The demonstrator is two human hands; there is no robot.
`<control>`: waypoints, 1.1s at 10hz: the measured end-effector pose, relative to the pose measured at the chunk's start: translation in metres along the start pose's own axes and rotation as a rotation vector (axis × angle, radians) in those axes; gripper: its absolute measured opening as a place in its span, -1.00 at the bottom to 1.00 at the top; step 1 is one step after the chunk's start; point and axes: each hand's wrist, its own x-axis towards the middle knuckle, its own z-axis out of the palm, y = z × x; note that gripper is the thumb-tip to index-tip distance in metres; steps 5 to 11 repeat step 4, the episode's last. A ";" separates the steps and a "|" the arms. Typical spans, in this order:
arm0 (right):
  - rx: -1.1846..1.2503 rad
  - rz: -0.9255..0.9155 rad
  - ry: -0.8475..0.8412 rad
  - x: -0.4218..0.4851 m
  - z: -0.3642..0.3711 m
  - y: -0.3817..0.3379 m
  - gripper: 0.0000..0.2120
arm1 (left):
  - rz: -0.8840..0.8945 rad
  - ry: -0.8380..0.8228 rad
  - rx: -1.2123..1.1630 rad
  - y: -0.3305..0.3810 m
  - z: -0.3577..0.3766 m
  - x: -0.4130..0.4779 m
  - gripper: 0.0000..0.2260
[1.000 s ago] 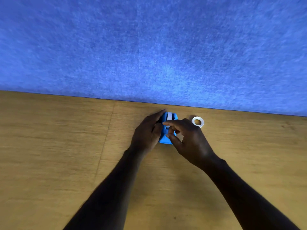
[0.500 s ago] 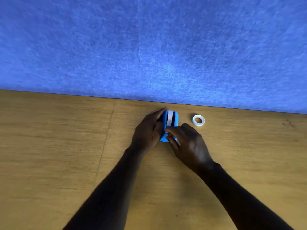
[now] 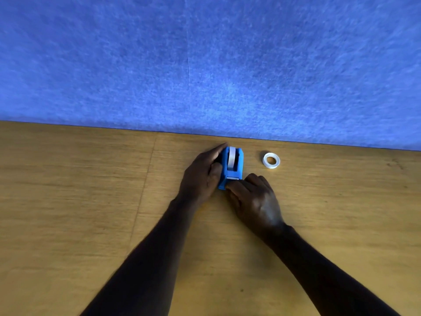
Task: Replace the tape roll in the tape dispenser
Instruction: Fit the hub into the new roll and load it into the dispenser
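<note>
R hand (image 3: 252,197) has dropped back from over the tape roll (image 3: 232,158) to the near end of the blue dispenser (image 3: 232,172); fingertips now at the cutter end, vs pinching over the roll 1 s ago. W/ the hand out of the way, roll + dispenser top now show in full, and the spare white roll (image 3: 271,160), partly covered before, is in plain view.

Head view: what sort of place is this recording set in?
Probably a desk or workbench: a bare wooden tabletop against a blue felt-like panel, holding only a blue tape dispenser and a loose tape roll.
</note>
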 end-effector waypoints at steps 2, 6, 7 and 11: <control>-0.011 0.007 -0.050 0.002 -0.006 -0.003 -0.88 | 0.002 0.002 -0.017 -0.001 0.000 -0.001 -0.49; 0.170 0.159 -0.080 -0.004 -0.026 -0.004 -0.81 | -0.018 -0.037 0.002 0.005 -0.003 0.000 -0.54; 0.170 0.159 -0.080 -0.004 -0.026 -0.004 -0.81 | -0.018 -0.037 0.002 0.005 -0.003 0.000 -0.54; 0.170 0.159 -0.080 -0.004 -0.026 -0.004 -0.81 | -0.018 -0.037 0.002 0.005 -0.003 0.000 -0.54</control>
